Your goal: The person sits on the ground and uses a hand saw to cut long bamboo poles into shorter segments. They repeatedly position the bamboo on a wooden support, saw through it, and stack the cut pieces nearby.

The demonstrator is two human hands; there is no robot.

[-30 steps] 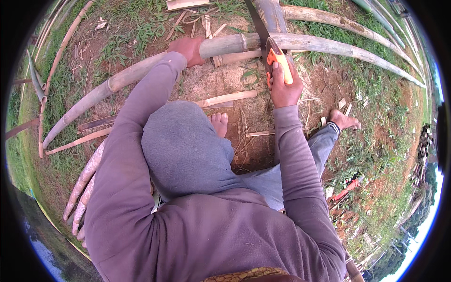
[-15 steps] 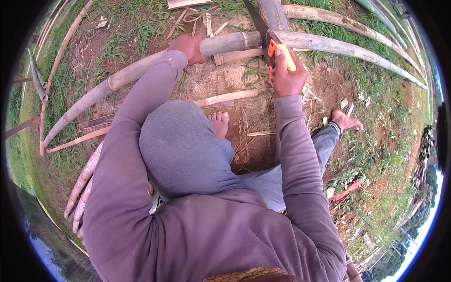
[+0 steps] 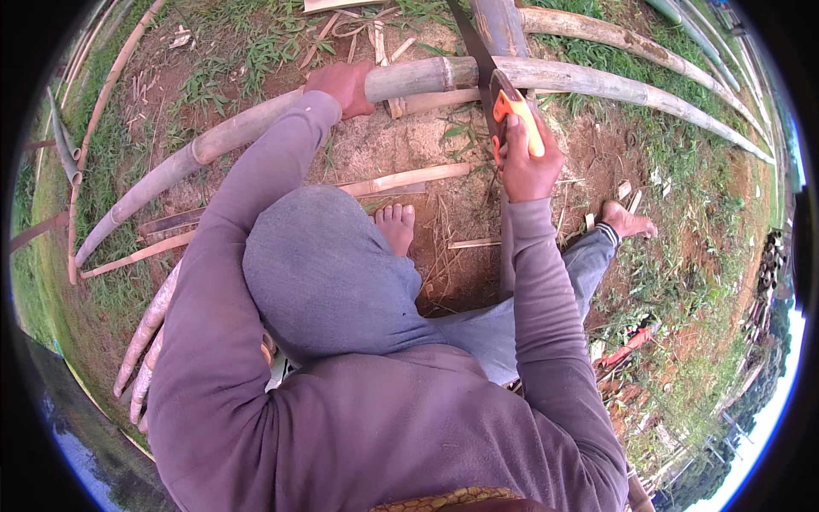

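Running beneath the left hand (image 3: 345, 89) is bamboo (image 3: 408, 79).

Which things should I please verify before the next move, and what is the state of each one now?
1. Right hand closed around the saw handle: ok.
2. Left hand gripping the bamboo pole: ok.
3. Left hand apart from the blade: ok.
4. Hand protection: not ok, both are bare.
5. Foot protection: not ok, bare feet.
6. Cut depth: cannot tell.
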